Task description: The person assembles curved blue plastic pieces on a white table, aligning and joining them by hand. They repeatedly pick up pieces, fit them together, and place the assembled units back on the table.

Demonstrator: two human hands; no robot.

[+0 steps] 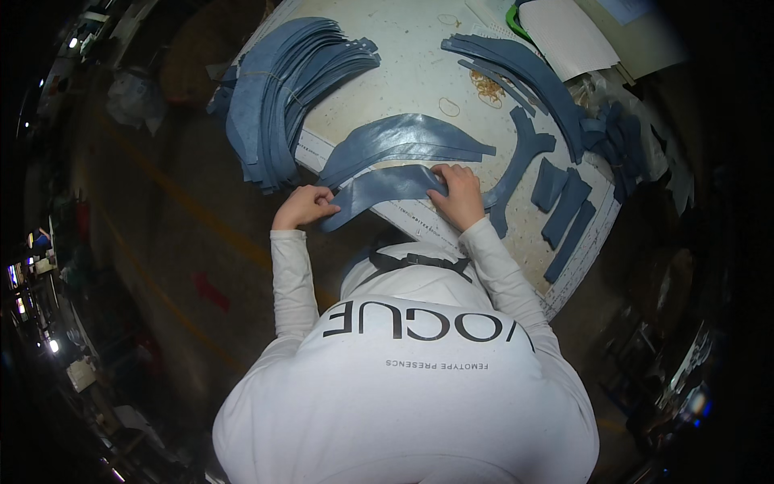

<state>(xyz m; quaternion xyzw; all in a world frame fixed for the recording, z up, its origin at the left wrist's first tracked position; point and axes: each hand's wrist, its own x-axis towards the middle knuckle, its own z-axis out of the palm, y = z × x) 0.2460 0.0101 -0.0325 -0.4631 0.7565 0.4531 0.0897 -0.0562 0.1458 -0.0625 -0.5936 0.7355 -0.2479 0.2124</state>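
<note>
A: Where does the curved blue strip (379,189) lie, taking the big fanned stack of blue pieces (282,97) as the landmark?

B: Just below and to the right of the stack, at the near edge of the tabletop (419,73). Its left end juts past that edge. The left hand (305,206) is closed on that left end, fingers curled around it. The right hand (458,192) lies on the strip's right end, fingers bent and pressing down; I can't tell if it pinches the strip or only pins it.

A: What could go wrong?

B: As I judge it, the overhanging end is the weak spot. If the left hand lets go while the right only presses, the strip could pivot and slide off to the floor.

A: Anything else?

B: A second pile of curved pieces (403,141) sits right of the stack, touching or nearly touching the held strip along its upper edge. A pull on the strip might drag that pile's top piece out of line. Farther right of the stack, the loose short pieces (564,206) lie near the tabletop's edge; a sweeping right sleeve could knock them off.

A: And the rubber bands (448,106)?

B: Right of the stack, well clear of both hands. Little risk there.
</note>
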